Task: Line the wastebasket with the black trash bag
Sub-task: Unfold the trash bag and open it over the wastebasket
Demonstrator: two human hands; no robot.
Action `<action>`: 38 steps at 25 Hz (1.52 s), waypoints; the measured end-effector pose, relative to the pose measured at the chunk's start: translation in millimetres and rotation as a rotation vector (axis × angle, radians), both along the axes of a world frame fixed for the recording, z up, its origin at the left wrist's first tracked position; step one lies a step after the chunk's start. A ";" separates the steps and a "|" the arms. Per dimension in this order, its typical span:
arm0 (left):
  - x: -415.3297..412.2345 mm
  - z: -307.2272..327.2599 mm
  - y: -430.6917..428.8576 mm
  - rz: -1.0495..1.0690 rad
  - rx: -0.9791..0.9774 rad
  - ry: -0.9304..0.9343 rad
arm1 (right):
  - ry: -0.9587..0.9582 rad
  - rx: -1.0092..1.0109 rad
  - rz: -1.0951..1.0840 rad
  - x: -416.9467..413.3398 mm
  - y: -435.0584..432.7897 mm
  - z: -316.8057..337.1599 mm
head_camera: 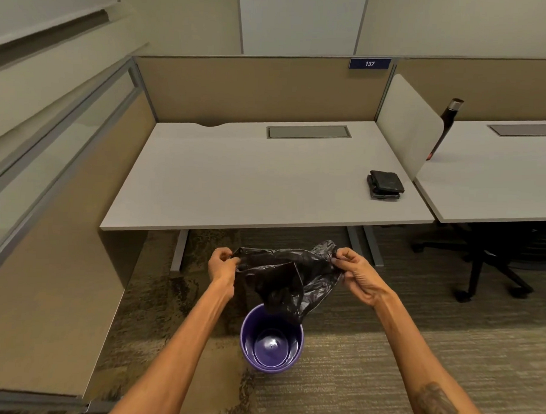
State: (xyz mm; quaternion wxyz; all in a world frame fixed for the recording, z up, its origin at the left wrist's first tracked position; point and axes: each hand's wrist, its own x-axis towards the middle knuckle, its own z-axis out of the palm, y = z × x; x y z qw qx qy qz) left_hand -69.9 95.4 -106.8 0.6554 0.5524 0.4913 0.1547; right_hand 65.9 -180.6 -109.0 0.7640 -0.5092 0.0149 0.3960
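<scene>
A purple round wastebasket point(271, 346) stands upright on the carpet in front of the desk, with nothing visible inside it. Above it hangs a crumpled black trash bag point(286, 278), stretched between both hands. My left hand point(222, 265) pinches the bag's left upper edge. My right hand point(354, 273) grips its right upper edge. The bag's lower end dangles just over the far rim of the basket.
A white desk point(251, 181) stands beyond the basket, with a stack of folded black bags point(385, 184) near its right edge. A divider panel point(407, 124), a dark bottle point(446, 126) and a black office chair base point(486, 264) are to the right. A partition wall runs on the left.
</scene>
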 end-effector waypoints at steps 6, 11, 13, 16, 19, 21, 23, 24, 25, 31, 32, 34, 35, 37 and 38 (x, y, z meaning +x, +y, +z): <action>-16.0 -7.8 13.7 -0.749 0.870 0.231 | -0.791 -1.063 0.207 13.3 9.9 -6.9; -20.8 -11.4 9.7 -0.881 1.027 0.287 | -0.722 -0.929 0.011 8.3 16.6 -6.3; -20.3 -10.9 9.2 -0.854 0.962 0.291 | -0.633 -0.867 0.079 4.5 17.2 -6.9; -24.1 -9.7 14.4 -0.918 0.910 0.416 | -0.739 -1.012 0.461 4.6 12.5 -8.7; -30.5 -13.7 25.2 -0.990 0.912 0.568 | -0.840 -1.163 0.750 4.7 1.3 -10.8; -32.7 -17.4 29.5 -1.023 0.892 0.631 | -0.837 -1.113 0.599 6.1 -6.6 -11.9; -34.9 -21.3 33.0 -1.004 0.921 0.625 | -0.786 -1.068 0.500 6.6 -12.0 -14.4; -36.8 -23.2 35.3 -0.972 0.949 0.601 | -0.781 -1.096 0.503 6.2 -14.0 -17.0; -38.7 -24.9 37.7 -0.938 0.976 0.574 | -0.790 -1.153 0.509 5.6 -15.6 -20.4; -42.6 -44.2 39.9 -1.160 0.922 0.505 | -0.685 -1.202 0.237 1.0 -10.1 -35.9; -41.8 -48.5 37.5 -1.210 0.873 0.516 | -0.642 -1.190 0.211 -0.2 -7.5 -39.1; -42.3 -58.6 33.5 -1.287 0.798 0.551 | -0.593 -1.186 0.168 -3.2 -3.7 -48.3; -43.5 -64.5 32.7 -1.321 0.782 0.556 | -0.587 -1.180 0.181 -4.8 -3.1 -55.2; -47.8 -76.4 33.2 -1.342 0.796 0.549 | -0.573 -1.168 0.250 -7.0 -2.8 -71.8; -50.2 -81.2 32.9 -1.316 0.825 0.544 | -0.552 -1.168 0.261 -8.6 -2.3 -78.4</action>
